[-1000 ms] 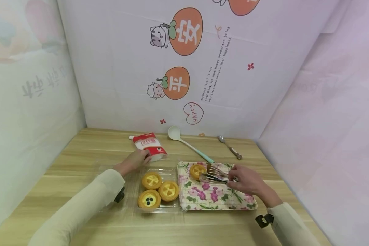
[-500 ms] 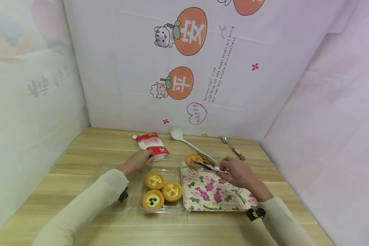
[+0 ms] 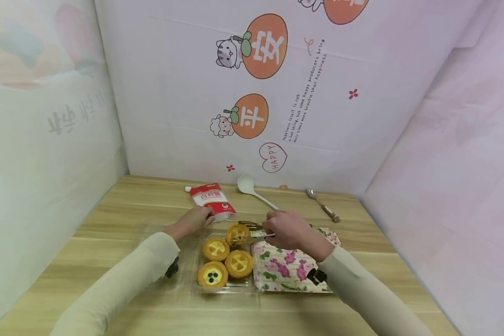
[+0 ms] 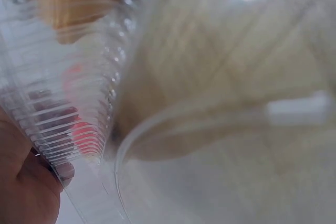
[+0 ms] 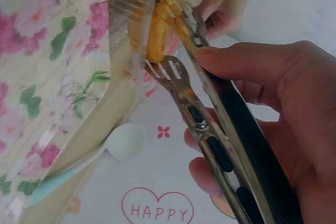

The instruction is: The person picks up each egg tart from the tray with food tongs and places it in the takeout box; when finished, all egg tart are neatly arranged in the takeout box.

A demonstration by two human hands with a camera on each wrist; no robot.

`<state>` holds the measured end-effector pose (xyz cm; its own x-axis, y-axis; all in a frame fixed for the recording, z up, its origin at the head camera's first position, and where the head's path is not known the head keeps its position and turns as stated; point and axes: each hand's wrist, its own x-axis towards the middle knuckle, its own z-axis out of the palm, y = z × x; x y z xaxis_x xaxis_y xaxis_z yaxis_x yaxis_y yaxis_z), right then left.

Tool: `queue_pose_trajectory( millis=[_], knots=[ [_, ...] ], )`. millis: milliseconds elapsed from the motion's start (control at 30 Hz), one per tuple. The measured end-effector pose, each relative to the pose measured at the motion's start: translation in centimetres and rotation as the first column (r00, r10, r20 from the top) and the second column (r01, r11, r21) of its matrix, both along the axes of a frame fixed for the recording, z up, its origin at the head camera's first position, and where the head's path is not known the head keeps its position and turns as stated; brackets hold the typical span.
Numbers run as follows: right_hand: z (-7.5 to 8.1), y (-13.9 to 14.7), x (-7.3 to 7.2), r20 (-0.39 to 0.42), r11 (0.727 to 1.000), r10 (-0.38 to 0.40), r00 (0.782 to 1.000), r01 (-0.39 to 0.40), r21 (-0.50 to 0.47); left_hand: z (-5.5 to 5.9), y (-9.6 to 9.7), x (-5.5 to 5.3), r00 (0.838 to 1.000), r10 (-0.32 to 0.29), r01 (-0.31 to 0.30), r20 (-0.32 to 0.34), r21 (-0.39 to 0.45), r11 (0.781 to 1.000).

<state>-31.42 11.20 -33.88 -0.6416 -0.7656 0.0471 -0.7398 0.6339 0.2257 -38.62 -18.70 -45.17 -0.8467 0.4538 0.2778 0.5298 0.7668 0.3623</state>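
Note:
My right hand grips metal serving tongs with dark inlays on the handles. Between the tong heads sits an egg tart, over the far end of a clear plastic container. Two yellow-topped tarts and one tart with dark berries lie inside that container. At its far left corner, my left hand pinches the rim with curled fingers; the left wrist view shows the fingertips through the ribbed plastic. A floral tray lies just right of the container, partly under my right forearm.
A red and white sugar pouch lies beyond my left hand. Farther back are a white ladle with a mint handle and a small spoon. A printed white wall stands behind the wooden table.
My right hand has carried the egg tart in the tongs leftward, off the floral tray and over the container. My left hand has stayed at the container's corner. The head view has shifted slightly.

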Motion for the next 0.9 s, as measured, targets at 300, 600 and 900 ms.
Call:
queue_pose_trajectory(
  millis=[300, 600, 900],
  knots=[
    [0.42, -0.47, -0.16, 0.023, 0.997, -0.05, 0.998, 0.048, 0.057, 0.1, 0.18, 0.01, 1.0, 0.012, -0.012, 0.013, -0.002, 1.0],
    [0.19, -0.64, -0.64, 0.048, 0.998, -0.056, 0.997, 0.056, 0.013, 0.27, 0.23, 0.37, 0.999, 0.043, -0.043, 0.032, -0.019, 0.999],
    [-0.13, -0.58, -0.89, 0.065, 0.999, -0.037, 0.997, 0.036, 0.015, 0.54, 0.39, 0.68, 0.999, 0.037, -0.037, 0.023, -0.012, 0.999]
  ],
)
